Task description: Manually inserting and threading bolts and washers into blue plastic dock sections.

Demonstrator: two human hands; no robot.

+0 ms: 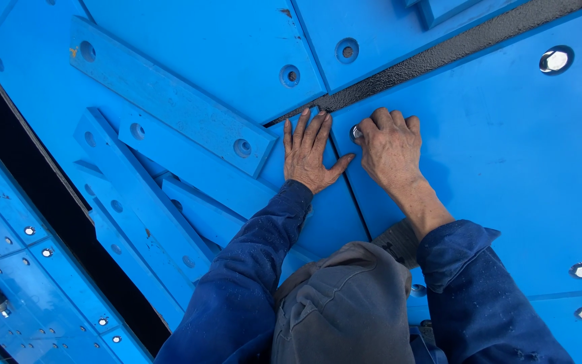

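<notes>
My left hand [309, 152] lies flat with fingers spread on a blue plastic panel [335, 209], pressing near its far edge. Just to its right, my right hand [390, 145] is curled, with its fingertips closed around a shiny metal bolt head [356, 132] set in the larger blue panel [513, 148]. Both sleeves are dark blue. A black rough strip [439, 50] runs along the far edge of these panels.
Several loose blue plastic bars with holes [170, 101] lie stacked to the left. More bolt heads [556, 60] sit in the right panel. A dark gap [48, 195] runs diagonally at the left, with further bolted blue panels [28, 283] beyond it.
</notes>
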